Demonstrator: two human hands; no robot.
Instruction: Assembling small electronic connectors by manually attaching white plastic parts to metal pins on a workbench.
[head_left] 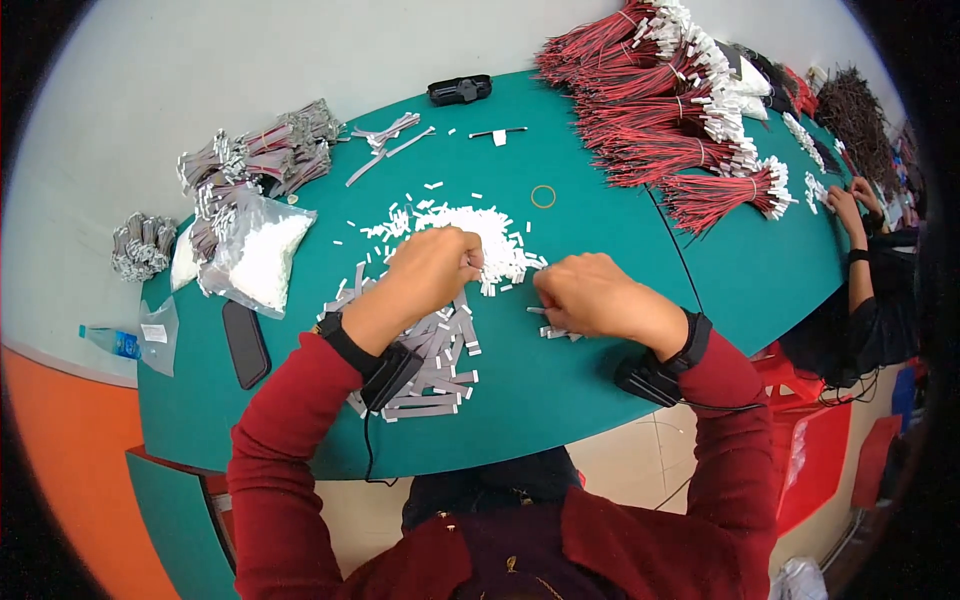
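My left hand (pixel 432 264) is closed in a pinch at the near left edge of a pile of small white connector housings (pixel 490 228). What its fingertips hold is hidden. Below its wrist lies a spread of flat grey ribbon cables (pixel 437 372) with white ends. To the right of the pile, my right hand (pixel 588 294) is also closed, knuckles up, and whatever is in its fingers cannot be made out. A few short cable pieces with white ends (pixel 550 331) show on the green table (pixel 520 400) just under that hand.
Bundled grey cables (pixel 265 150), a bag of white pieces (pixel 265 258) and a black phone (pixel 245 344) lie left. Red-black wire bundles (pixel 665 130) fill the back right. A rubber band (pixel 543 196) and black case (pixel 460 90) lie behind; another person's hand (pixel 848 212) works far right.
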